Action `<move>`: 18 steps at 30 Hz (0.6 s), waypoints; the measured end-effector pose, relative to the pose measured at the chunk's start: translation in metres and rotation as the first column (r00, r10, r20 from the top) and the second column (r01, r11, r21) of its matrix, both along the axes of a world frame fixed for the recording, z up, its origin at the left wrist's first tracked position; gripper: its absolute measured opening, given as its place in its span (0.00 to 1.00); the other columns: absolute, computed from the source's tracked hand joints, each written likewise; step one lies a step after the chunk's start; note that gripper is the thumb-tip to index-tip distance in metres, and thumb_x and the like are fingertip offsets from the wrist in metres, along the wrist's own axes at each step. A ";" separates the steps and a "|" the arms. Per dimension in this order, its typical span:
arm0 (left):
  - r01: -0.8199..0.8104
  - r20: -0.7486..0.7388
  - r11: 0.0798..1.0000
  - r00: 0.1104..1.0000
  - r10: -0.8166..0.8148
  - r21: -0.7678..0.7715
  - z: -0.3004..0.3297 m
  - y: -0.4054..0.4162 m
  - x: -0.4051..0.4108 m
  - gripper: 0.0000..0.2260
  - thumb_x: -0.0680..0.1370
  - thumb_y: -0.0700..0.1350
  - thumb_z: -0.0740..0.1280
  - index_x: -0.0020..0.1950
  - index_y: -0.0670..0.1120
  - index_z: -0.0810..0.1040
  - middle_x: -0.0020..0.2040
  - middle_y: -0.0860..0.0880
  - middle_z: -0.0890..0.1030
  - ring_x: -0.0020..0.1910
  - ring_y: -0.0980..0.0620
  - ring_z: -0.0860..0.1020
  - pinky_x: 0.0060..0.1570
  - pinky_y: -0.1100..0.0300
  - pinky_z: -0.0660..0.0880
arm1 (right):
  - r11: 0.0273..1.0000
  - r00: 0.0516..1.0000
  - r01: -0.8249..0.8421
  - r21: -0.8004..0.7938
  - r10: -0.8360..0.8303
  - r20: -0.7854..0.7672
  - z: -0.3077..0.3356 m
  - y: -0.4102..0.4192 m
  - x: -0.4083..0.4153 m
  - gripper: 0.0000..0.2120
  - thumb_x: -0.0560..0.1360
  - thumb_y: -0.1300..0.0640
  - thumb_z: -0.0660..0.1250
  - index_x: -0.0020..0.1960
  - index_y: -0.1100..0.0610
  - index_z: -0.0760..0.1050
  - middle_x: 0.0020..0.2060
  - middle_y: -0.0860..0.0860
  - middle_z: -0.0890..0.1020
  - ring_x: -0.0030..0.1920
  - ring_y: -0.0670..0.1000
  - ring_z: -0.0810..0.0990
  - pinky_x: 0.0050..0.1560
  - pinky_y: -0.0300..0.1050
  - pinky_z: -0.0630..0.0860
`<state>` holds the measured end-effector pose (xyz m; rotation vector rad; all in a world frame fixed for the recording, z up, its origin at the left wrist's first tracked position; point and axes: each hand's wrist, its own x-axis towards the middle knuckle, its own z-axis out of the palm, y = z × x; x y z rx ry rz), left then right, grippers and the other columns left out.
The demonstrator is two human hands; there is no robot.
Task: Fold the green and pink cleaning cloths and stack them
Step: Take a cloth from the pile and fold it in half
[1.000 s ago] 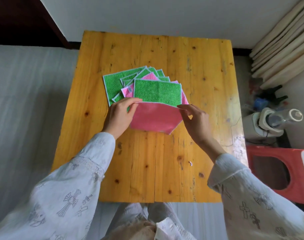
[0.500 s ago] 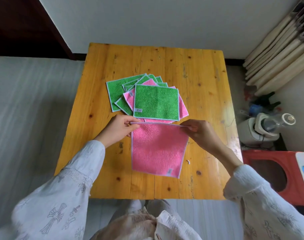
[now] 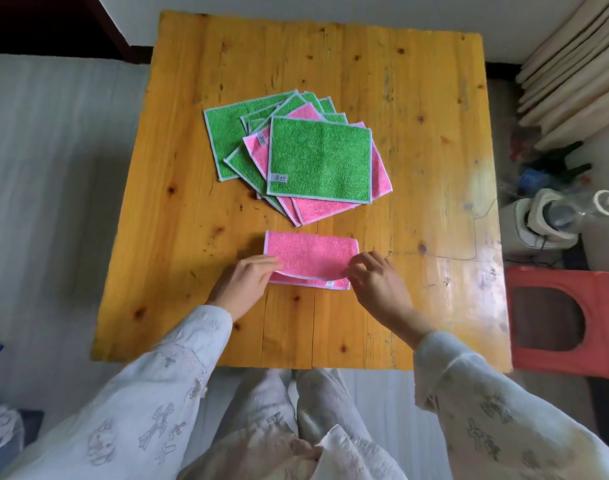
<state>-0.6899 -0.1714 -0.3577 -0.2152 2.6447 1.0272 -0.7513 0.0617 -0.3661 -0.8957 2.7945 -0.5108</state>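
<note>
Yellow pine table (image 3: 417, 168) carried a fanned pile of cloths (image 3: 296, 154) at mid-board. Nearer its front edge, the left hand (image 3: 242, 285) pinched the folded pink cloth (image 3: 311, 256) at its left end, the right hand (image 3: 374, 282) pinching the right end.

Both forearms, in loose pale sleeves printed with grey crosses, reach forward over the near edge of the tabletop and angle inward toward each other. The left hand (image 3: 245, 284) lies palm down, its fingers extended to the right, with the fingertips pinching the near left corner of the folded pink cloth (image 3: 310, 256). The right hand (image 3: 377, 284) is arched, its fingers curled, with the fingertips touching that cloth's near right corner. The two hands stay apart.
</note>
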 end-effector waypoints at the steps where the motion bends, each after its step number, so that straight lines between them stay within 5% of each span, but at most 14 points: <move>1: 0.026 -0.015 1.000 1.000 -0.026 -0.017 -0.008 0.000 0.005 0.12 0.76 0.31 0.61 0.59 0.36 0.76 0.61 0.41 0.76 0.64 0.46 0.73 0.65 0.67 0.58 | 0.999 0.999 -0.029 0.023 0.029 -0.017 -0.007 0.002 0.005 0.06 0.65 0.64 0.74 0.40 0.55 0.82 0.42 0.53 0.82 0.41 0.57 0.79 0.35 0.48 0.77; 8: 0.164 -0.163 0.960 0.965 -0.203 -0.227 -0.050 -0.009 -0.005 0.17 0.67 0.24 0.68 0.53 0.38 0.81 0.56 0.40 0.80 0.59 0.41 0.76 0.59 0.45 0.72 | 0.996 0.993 -0.041 0.076 0.049 -0.106 -0.042 0.001 0.007 0.08 0.67 0.64 0.72 0.44 0.55 0.82 0.42 0.54 0.80 0.40 0.57 0.77 0.35 0.48 0.74; 11: 0.217 -0.176 0.921 0.943 -0.284 -0.324 -0.054 -0.012 -0.005 0.20 0.64 0.26 0.71 0.52 0.41 0.81 0.56 0.43 0.81 0.59 0.43 0.77 0.55 0.47 0.74 | 0.996 0.991 -0.054 0.076 0.063 -0.116 -0.051 -0.001 0.003 0.08 0.68 0.64 0.71 0.46 0.55 0.82 0.41 0.54 0.80 0.39 0.56 0.77 0.35 0.48 0.74; 18: 0.252 -0.124 0.894 0.940 -0.317 -0.371 -0.067 -0.012 0.020 0.18 0.72 0.34 0.67 0.61 0.42 0.76 0.65 0.44 0.74 0.67 0.45 0.69 0.65 0.45 0.67 | 0.997 0.997 -0.023 0.069 0.028 -0.066 -0.064 0.003 0.020 0.08 0.70 0.61 0.71 0.49 0.55 0.81 0.43 0.53 0.81 0.41 0.54 0.78 0.38 0.48 0.75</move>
